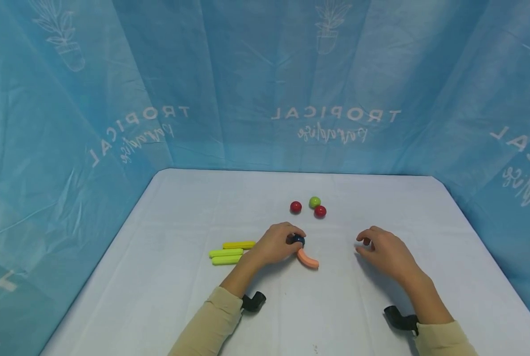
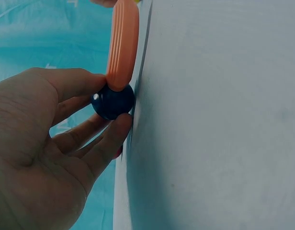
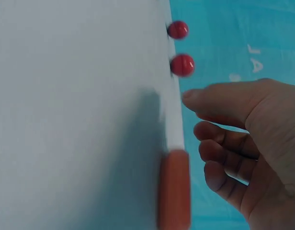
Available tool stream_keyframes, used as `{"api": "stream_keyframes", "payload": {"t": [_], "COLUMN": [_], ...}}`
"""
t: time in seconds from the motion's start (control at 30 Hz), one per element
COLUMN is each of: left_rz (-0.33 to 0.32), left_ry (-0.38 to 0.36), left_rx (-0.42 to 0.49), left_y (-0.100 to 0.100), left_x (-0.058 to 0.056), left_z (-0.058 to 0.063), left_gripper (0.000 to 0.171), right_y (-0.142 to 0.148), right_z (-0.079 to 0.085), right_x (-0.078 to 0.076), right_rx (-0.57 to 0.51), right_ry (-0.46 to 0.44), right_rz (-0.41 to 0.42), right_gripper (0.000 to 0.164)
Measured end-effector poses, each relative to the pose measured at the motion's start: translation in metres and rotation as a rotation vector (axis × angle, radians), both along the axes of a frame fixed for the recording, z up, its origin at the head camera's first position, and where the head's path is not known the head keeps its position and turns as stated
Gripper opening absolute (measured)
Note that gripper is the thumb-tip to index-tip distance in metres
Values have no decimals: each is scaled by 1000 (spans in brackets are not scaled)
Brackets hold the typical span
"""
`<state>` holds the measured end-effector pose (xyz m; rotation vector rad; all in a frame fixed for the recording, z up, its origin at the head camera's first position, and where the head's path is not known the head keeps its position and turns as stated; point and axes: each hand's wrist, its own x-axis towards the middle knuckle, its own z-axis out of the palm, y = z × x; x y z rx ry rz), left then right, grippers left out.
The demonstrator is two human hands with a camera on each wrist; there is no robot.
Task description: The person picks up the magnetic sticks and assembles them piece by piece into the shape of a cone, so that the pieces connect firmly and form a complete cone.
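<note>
My left hand (image 1: 277, 242) pinches a dark blue ball (image 2: 113, 102) between thumb and fingers, low over the white table. A curved orange stick (image 1: 308, 259) with a ridged side meets the ball close to the thumb tip, its other end pointing right and nearer. To the right, my right hand (image 1: 387, 252) hovers above the table with loosely curved fingers and holds nothing. Below those fingers, in the right wrist view, a blurred orange-red bar (image 3: 175, 191) lies on the table. The head view does not show this bar clearly.
Beyond the hands lie two red balls (image 1: 320, 211) and a green ball (image 1: 315, 201). Left of my left hand are two yellow-green sticks (image 1: 226, 253) and a yellow stick (image 1: 238, 244), partly behind the forearm. Blue curtains (image 1: 256, 148) border the white table (image 1: 194, 207).
</note>
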<state>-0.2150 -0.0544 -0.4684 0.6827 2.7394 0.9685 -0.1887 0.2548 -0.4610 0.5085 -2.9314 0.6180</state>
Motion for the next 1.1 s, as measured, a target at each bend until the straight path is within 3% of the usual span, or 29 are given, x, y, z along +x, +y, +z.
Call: {"api": "stream_keyframes", "payload": {"t": [0.4, 0.6, 0.8, 1.1], "left_rz": [-30, -11, -16, -17], "left_ry": [17, 16, 29, 13], "left_rx": [-8, -1, 7, 0], "left_y": [3, -1, -2, -1], "left_x": [2, -1, -3, 0], "left_z": [-1, -2, -2, -1], "left_gripper": [28, 27, 27, 27], "right_y": [33, 30, 25, 12], "right_z": [-4, -9, -11, -12], "right_x": [16, 16, 16, 17], "right_rx": [44, 34, 55, 67], "right_ry": [24, 57, 75, 84], "right_rz": [-4, 25, 15, 12], "right_gripper": [9, 11, 23, 26]}}
